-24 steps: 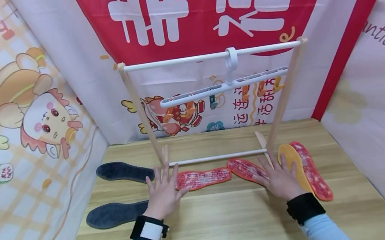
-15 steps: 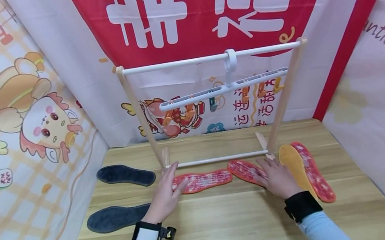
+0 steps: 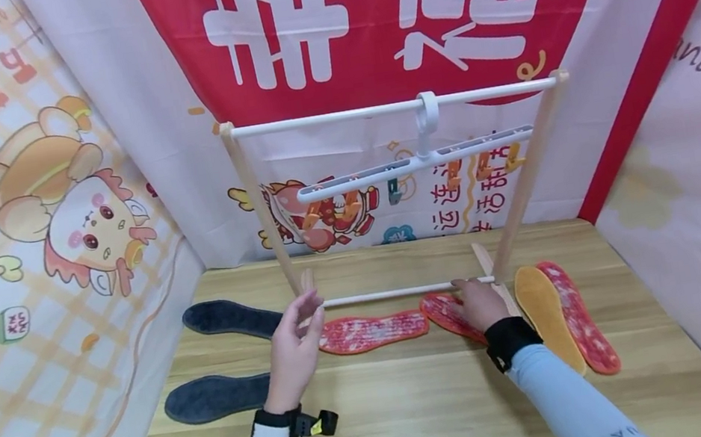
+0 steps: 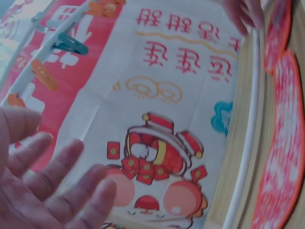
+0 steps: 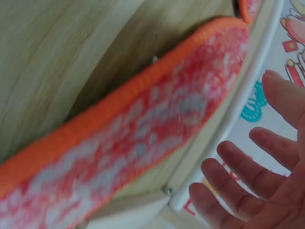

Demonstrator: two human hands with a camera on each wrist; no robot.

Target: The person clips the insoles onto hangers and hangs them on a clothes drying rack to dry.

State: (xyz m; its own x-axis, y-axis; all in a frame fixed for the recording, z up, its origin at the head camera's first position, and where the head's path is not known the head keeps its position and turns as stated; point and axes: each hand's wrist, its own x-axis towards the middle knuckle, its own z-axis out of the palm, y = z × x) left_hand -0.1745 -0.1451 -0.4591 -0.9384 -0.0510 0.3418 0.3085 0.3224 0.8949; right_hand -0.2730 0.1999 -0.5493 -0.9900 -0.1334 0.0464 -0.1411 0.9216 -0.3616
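In the head view my left hand (image 3: 294, 351) is lifted near the rack's left foot, fingers slightly bent and holding nothing. My right hand (image 3: 480, 303) is over the right end of the rack's lower white bar (image 3: 389, 294), beside a red patterned insole (image 3: 448, 312). The right wrist view shows that hand (image 5: 259, 179) with fingers spread and nothing held. Another red insole (image 3: 374, 331) lies between the hands. Above them a white hanger (image 3: 413, 164) with several clips hangs from the top bar (image 3: 322, 119).
Two dark insoles (image 3: 217, 398) lie at the left, the upper one partly behind my left hand. A yellow insole (image 3: 547, 317) and a red one (image 3: 579, 316) lie side by side at the right. Printed cloth (image 3: 161, 43) stands behind the wooden table (image 3: 408, 421).
My right hand has moved left and toward the lower bar. My left hand has come up from the table with its palm turning inward. The view has shifted slightly.
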